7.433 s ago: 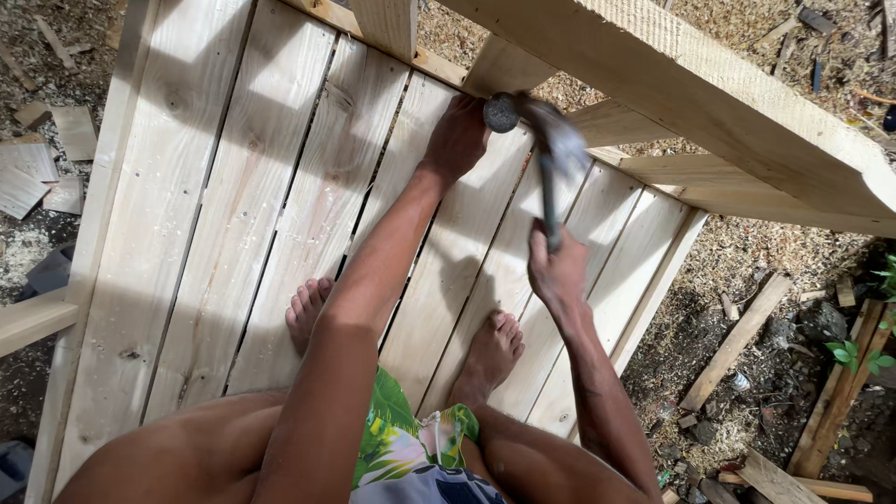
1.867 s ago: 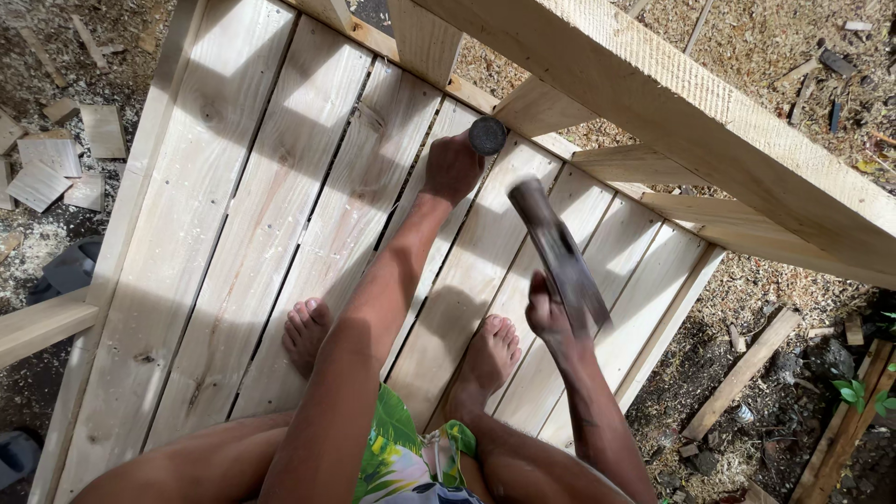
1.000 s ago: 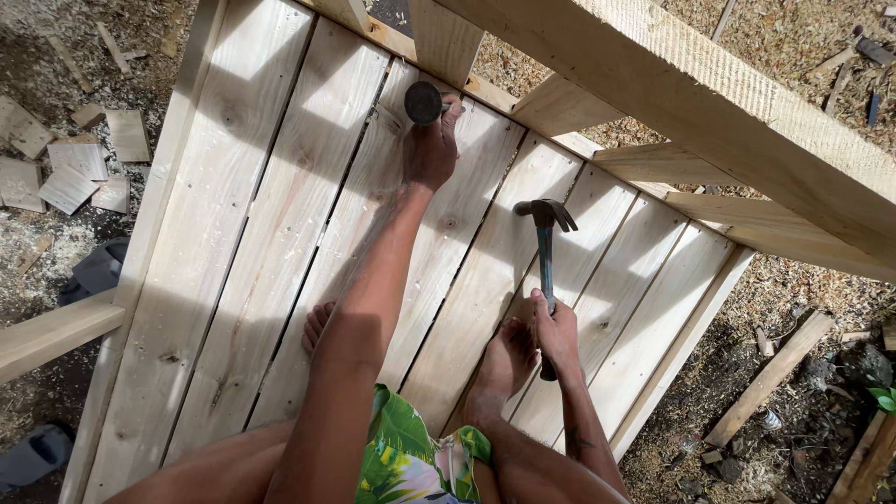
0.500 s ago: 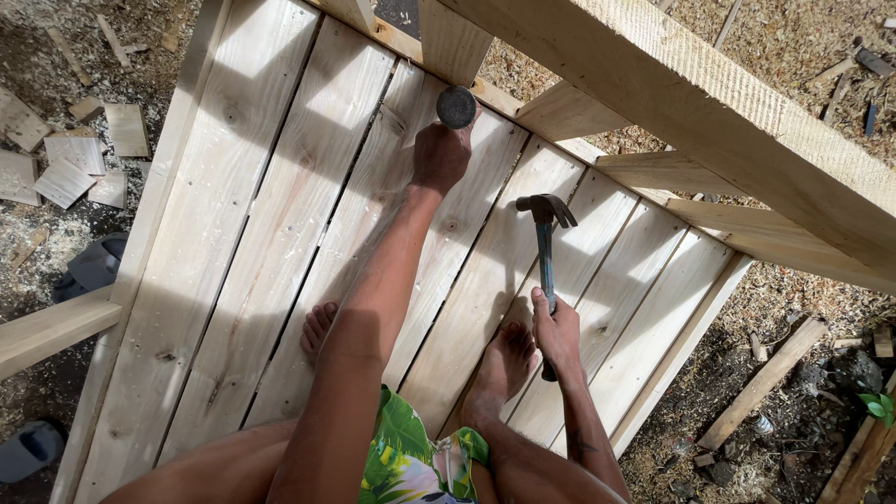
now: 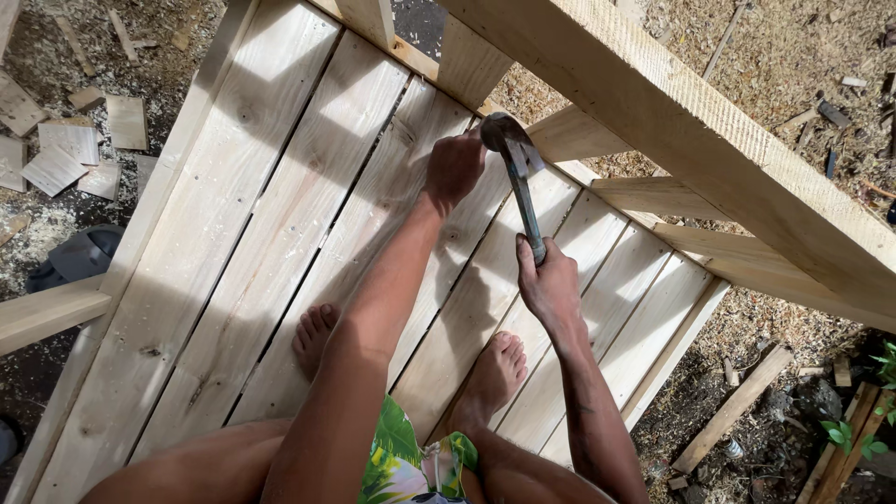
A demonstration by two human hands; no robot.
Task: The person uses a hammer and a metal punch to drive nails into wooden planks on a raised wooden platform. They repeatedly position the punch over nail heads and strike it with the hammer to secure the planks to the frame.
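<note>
a: right hand has its grip pressed around the handle of the hammer, at about 3 o'clock from the middle.

b: and the hammer head?

a: it is up at 12 o'clock, just beside the left hand.

b: what does the left hand do?

a: its grip is curled together on the pale floor boards; if it pinches something small, i cannot tell.

b: other things?

a: two bare feet stand on the boards at 6 o'clock. a thick beam crosses at 1 o'clock. wood offcuts lie on the ground at 10 o'clock.
</note>
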